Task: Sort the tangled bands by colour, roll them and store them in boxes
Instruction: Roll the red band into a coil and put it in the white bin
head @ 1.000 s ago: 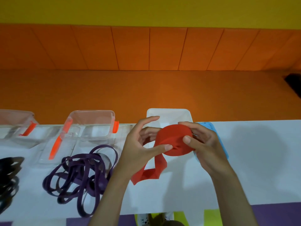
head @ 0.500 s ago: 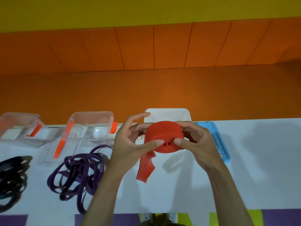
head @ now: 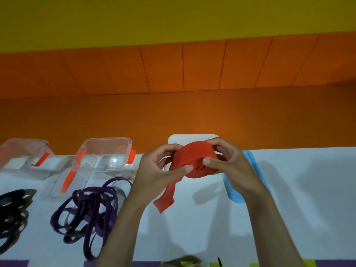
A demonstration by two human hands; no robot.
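A red band (head: pixel 194 160) is wound into a thick roll held above the white table (head: pixel 308 209). My left hand (head: pixel 161 170) grips its left side, thumb across the front. My right hand (head: pixel 229 166) grips the right side, thumb on the front and fingers over the top. A short loose red tail hangs down below my left hand. A tangle of purple bands (head: pixel 88 211) lies on the table at the left. Black bands (head: pixel 11 211) lie at the far left edge.
Two clear boxes with orange clips, one (head: pixel 107 151) left of my hands and another (head: pixel 23 153) farther left, stand at the table's back edge. A white box (head: pixel 185 138) sits behind the roll. A blue lid (head: pixel 250 170) lies under my right hand.
The roll has taken up more band, so the hanging red tail is shorter. Both hands have shifted their grip slightly around the roll.
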